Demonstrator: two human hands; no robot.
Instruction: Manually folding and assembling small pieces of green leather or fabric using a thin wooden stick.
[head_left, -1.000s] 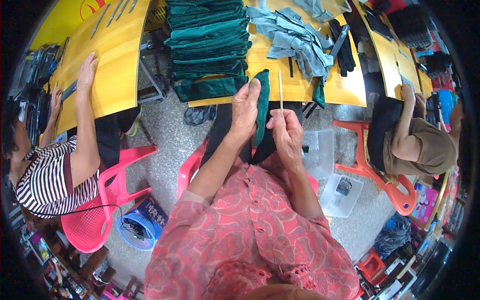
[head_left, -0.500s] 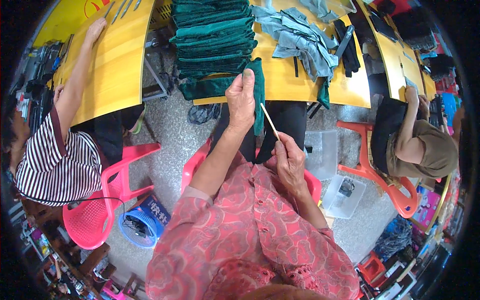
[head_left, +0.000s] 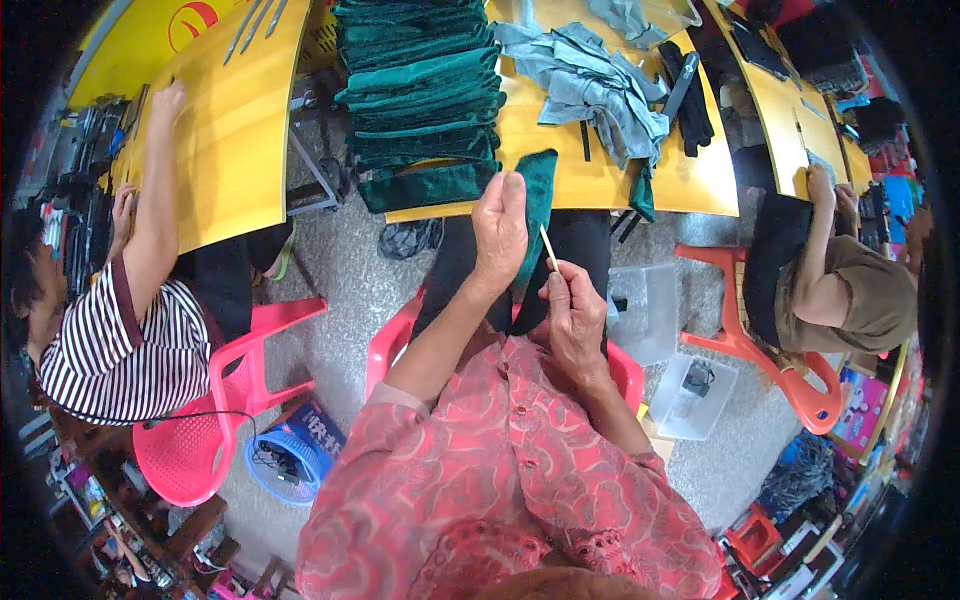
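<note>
My left hand (head_left: 499,232) is closed on a narrow dark green velvet strip (head_left: 538,190), thumb up, just off the near edge of the table. The strip's pointed upper end leans to the right, and its lower part hangs beside my palm. In my right hand (head_left: 577,315), lower and to the right, a thin pale wooden stick (head_left: 547,245) is pinched between thumb and fingers. Its upper tip meets the strip's right side; whether it goes inside I cannot tell. Beyond my left hand lies a stack of folded green velvet pieces (head_left: 420,90).
Grey-blue cloth pieces (head_left: 590,80) and black strips (head_left: 690,110) lie on the yellow table (head_left: 560,185). People work at tables on the left (head_left: 130,340) and right (head_left: 840,300). Pink chair (head_left: 185,450), blue basket (head_left: 285,465) and clear plastic boxes (head_left: 690,400) stand on the floor.
My left hand has come slightly nearer and right, and the velvet strip now tilts to the right. The stick stays in my right hand. The left person's hand has drawn back along their table.
</note>
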